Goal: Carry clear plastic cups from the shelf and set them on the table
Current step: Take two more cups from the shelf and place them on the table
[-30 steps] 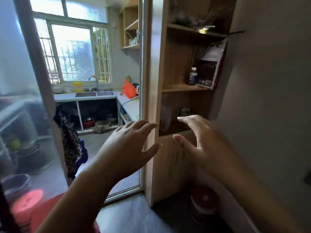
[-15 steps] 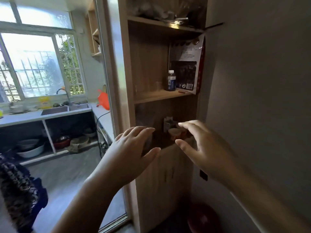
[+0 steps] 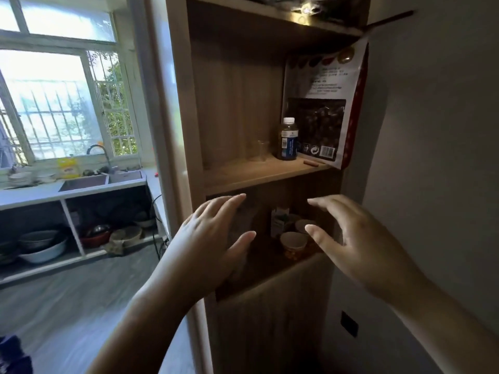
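A clear plastic cup (image 3: 260, 150) stands on the middle board of the wooden shelf (image 3: 259, 172), left of a dark bottle. My left hand (image 3: 213, 238) hovers open in front of the lower compartment, fingers spread, holding nothing. My right hand (image 3: 348, 236) is raised beside it, also open and holding nothing, in front of the lower compartment's right side. Both hands are below the clear cup and apart from it. No table is in view.
A dark bottle with a white cap (image 3: 288, 139) and a large snack bag (image 3: 324, 109) share the cup's board. Paper cups (image 3: 293, 244) and a small carton (image 3: 278, 221) sit in the lower compartment. A kitchen counter with a sink (image 3: 100, 182) lies left, a wall on the right.
The view has come closer to the shelf and risen; the clear cup has become visible. Both open hands stay raised in front of the lower compartment.
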### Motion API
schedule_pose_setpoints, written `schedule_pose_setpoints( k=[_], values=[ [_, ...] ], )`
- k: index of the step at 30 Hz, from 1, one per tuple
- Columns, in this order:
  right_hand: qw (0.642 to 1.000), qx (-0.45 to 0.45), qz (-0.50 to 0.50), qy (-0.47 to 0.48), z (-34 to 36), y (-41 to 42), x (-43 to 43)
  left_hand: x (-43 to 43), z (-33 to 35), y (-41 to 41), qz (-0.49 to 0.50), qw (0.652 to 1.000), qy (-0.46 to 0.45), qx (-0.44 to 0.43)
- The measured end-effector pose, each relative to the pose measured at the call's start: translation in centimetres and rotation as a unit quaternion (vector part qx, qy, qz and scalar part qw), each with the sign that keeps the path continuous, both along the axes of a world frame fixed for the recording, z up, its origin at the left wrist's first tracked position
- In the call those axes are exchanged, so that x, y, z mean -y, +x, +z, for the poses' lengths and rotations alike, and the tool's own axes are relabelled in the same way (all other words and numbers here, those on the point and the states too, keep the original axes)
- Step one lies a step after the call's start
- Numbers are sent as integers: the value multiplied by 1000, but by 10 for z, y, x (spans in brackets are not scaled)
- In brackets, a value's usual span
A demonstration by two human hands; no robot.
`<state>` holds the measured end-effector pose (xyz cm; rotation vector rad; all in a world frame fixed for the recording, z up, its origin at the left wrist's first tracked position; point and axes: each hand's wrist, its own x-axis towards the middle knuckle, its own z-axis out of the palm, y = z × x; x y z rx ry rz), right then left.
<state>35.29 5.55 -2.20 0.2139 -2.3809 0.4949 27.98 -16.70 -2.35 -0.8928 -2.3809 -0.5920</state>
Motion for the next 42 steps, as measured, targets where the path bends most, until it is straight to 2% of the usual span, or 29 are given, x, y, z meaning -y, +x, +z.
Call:
schedule_pose_setpoints(
  k=[4, 11, 18, 22, 26, 34, 42],
  values=[
    [999, 27, 25, -14, 1, -61, -33, -25, 2, -44, 15, 1000, 3, -12],
    [994, 15, 97, 54, 17, -175, -88, -77, 15, -126, 72, 997, 9, -26],
    [983, 9, 175, 58, 44, -287, -134, -122, 36, -217, 149, 988, -41, -33],
    [976, 12, 198, 94, 49, -353, -141, -132, 43, -268, 235, 968, -85, 8],
    [976, 24, 204, 78, 51, -407, -138, -138, 48, -300, 260, 961, -80, 53],
    [977, 45, 193, 78, 53, -468, -133, -133, 51, -326, 319, 939, -95, 86],
    [969, 87, 202, 108, 44, -478, -127, -131, 45, -332, 291, 947, -87, 107]
  ],
)
